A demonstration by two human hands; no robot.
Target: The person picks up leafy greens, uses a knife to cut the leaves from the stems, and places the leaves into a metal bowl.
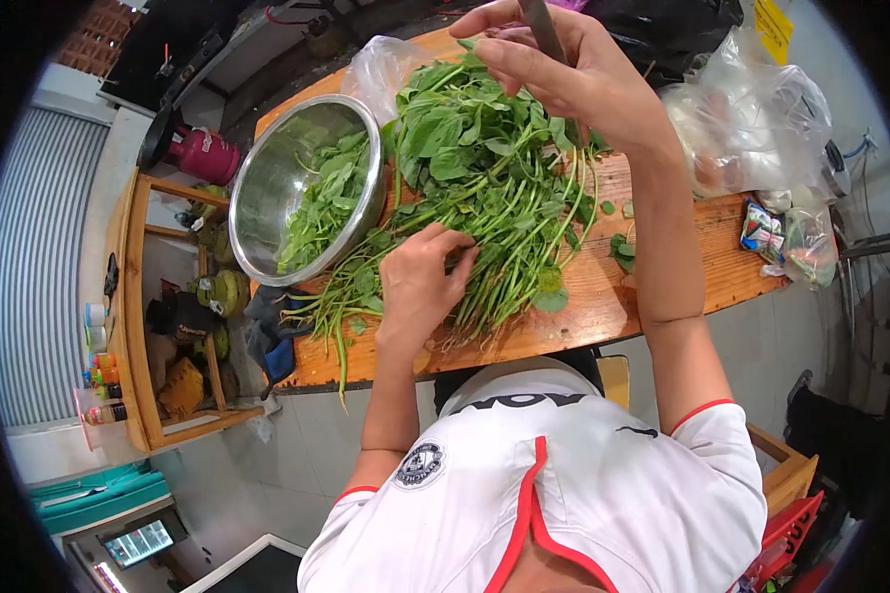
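Left hand [420, 287] curls round the stems of the leafy greens [485, 168], which lie mid cutting board [663, 287]. Right hand [574, 79], far side, is clenched on a knife [541, 25]. Looks like the trimming step; the next cut needs the blade clear of the left fingers. Steel bowl [267, 188] crowds the left; bare board on the right.

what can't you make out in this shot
Head view:
- grey tool in the right hand: cut off by the top edge, kind unclear.
- left hand fingertips: tucked into the greens, grip unclear.
- bowl bottom: covered by leaves.
- packet print: too small.
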